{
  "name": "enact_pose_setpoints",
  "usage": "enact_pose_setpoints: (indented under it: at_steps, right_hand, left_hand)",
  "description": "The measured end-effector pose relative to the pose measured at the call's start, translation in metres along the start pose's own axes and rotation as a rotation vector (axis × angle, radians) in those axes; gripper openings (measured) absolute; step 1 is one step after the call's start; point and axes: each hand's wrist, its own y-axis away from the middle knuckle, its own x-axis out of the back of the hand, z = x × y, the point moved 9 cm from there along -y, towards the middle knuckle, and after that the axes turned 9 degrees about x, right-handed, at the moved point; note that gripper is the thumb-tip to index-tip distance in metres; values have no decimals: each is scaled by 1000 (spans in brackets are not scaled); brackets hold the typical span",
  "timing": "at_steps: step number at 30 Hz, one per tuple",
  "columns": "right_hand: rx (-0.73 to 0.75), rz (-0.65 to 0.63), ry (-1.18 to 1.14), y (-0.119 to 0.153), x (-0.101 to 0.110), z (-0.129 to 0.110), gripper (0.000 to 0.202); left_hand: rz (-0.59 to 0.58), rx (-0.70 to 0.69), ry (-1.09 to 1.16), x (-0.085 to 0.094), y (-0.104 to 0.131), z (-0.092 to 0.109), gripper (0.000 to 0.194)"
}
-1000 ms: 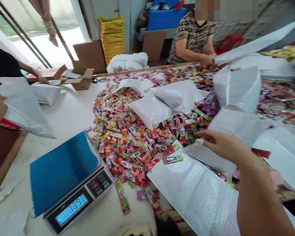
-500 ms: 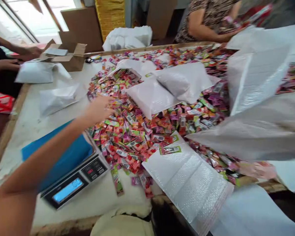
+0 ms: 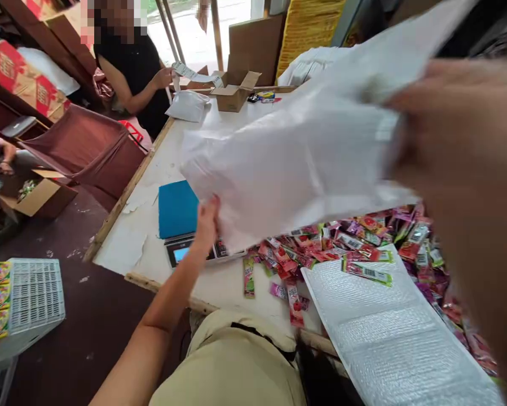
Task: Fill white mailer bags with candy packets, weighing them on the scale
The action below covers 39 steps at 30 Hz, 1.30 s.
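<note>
White bag [image 3: 278, 175], held in the air above the table [image 3: 122, 237], partly hiding the scale [image 3: 177, 211] and the packets [image 3: 287, 254]; its contents cannot be determined. Left hand [image 3: 208, 217]: pinching the bag's lower left end between thumb and fingers. Right hand [image 3: 443, 107]: closed on the bag's right end; exact finger placement blurred. Bubble-textured mailer [image 3: 388, 332]: lying flat, with packets on its upper end. Cardboard box [image 3: 232, 98]: flaps open, on the table near a co-worker [image 3: 130, 73]; interior not visible. Floor carton [image 3: 42, 197]: open, holding greenish items. White crate [image 3: 37, 293]: yellow packs against it, whether inside or beside unclear. Markings: barcodes on several packets; print on the co-worker's label strip [image 3: 198, 74] too small to read; scale display lit, digits illegible.
</note>
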Motion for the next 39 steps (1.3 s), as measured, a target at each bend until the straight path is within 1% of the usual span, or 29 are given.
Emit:
enact_pose_setpoints:
  at_steps: [1,3,4,5,6,7,8,9,10,11,12,14,16,18,19,20,21,23,25,27,30,32,33,34,36,38,39]
  right_hand:
    - [-62,-19,-118,-1,-26,6,19]
    - [-217,-83,-345,0,-86,30,13]
    - [-284,-120,-410,2,-115,45,8]
    - [-341,-153,-419,5,-139,62,3]
    - [-392,-179,-395,9,-158,78,7]
    - [-435,-198,-354,13,-170,94,14]
    - [-456,-217,-311,18,-176,106,20]
    - [-448,-235,-276,22,-175,114,24]
    - [-414,-254,-252,27,-169,117,27]
    - [-360,-267,-230,32,-157,117,28]
    - [-297,-278,-207,38,-140,116,30]
    - [-216,-280,-141,56,-100,116,37]
    - [-229,-256,-60,77,-58,128,43]
    - [-317,-213,16,97,-25,153,44]
    - [-367,-201,38,106,-16,167,43]
    - [-406,-201,43,113,-11,179,41]
    - [-427,-213,34,117,-12,189,40]
    - [-398,-250,-9,118,-25,197,37]
    - [-288,-272,-42,110,-43,187,33]
    - [-140,-308,-30,97,-65,163,27]
    - [79,-366,104,76,-100,121,19]
    - [168,-322,203,61,-120,103,23]
    - [186,-286,230,53,-129,101,30]
    - [185,-259,242,47,-139,103,38]
    - [134,-244,240,38,-158,121,49]
    - [36,-260,254,38,-171,151,49]
    - [-21,-271,279,41,-173,167,47]
  left_hand:
    - [77,-18,-33,34,-9,14,76]
    - [160,-52,-238,90,-31,40,67]
    - [189,-59,-374,112,-42,50,62]
    - [214,-65,-484,132,-53,58,55]
    - [236,-62,-580,148,-63,62,49]
    - [258,-50,-674,161,-72,64,44]
    - [286,-40,-760,171,-80,64,39]
    - [325,-37,-842,180,-85,65,35]
    - [383,-53,-921,187,-86,69,31]
    - [455,-99,-974,192,-83,76,30]
    - [530,-172,-992,196,-75,87,34]
    - [665,-366,-960,197,-45,113,43]
    - [734,-525,-906,192,-6,136,48]
    - [748,-604,-872,180,31,151,53]
    - [744,-621,-865,173,47,154,55]
    - [734,-624,-866,165,60,154,56]
    - [725,-623,-871,157,70,153,57]
    - [710,-602,-882,144,81,147,56]
    - [695,-588,-880,134,83,143,54]
    - [673,-584,-878,125,79,142,52]
    - [632,-591,-911,108,70,147,49]
    - [595,-602,-936,92,65,149,48]
    - [571,-615,-942,81,64,148,47]
    - [546,-632,-947,68,63,146,46]
    - [477,-673,-999,36,62,136,49]
    - [407,-692,-1122,-2,59,116,64]
    - [381,-682,-1191,-19,56,104,74]
